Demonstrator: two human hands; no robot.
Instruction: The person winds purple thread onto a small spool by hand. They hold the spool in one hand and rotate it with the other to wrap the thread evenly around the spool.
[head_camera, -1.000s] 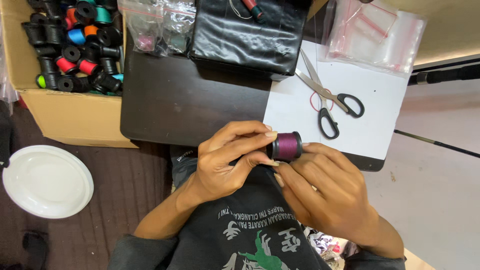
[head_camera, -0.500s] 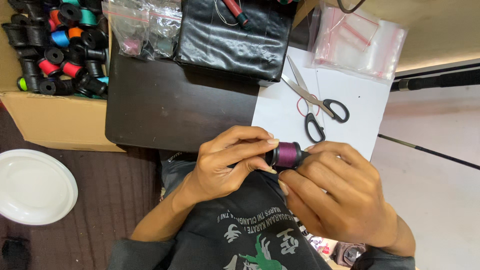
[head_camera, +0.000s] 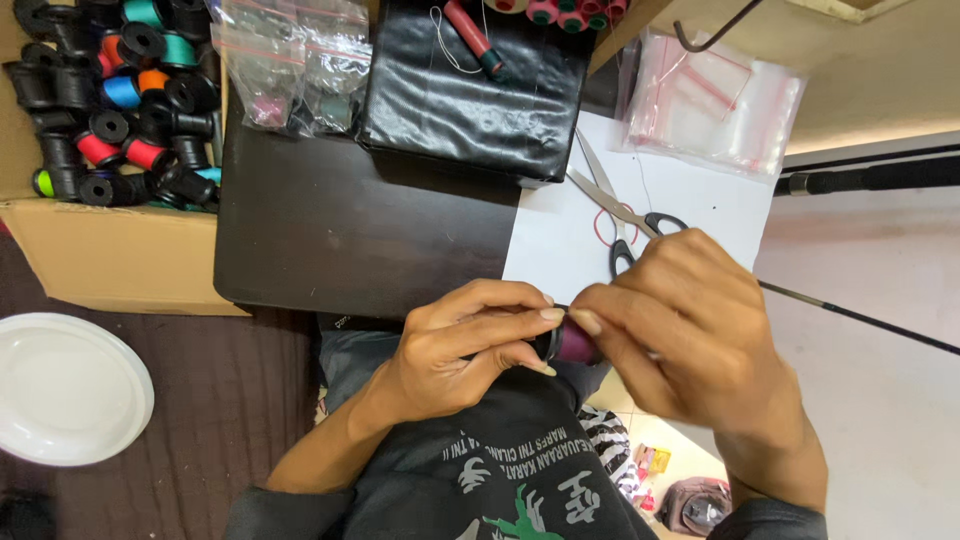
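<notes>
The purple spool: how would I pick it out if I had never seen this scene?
Find the dark table, then its near edge, where the two hands meet. The purple spool is pinched between the left hand and right hand. Unlike the spools in the cardboard box, it is being held.

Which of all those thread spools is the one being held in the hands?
The purple spool, pinched between the left hand and right hand. The other spools lie loose in the cardboard box, untouched.
</notes>
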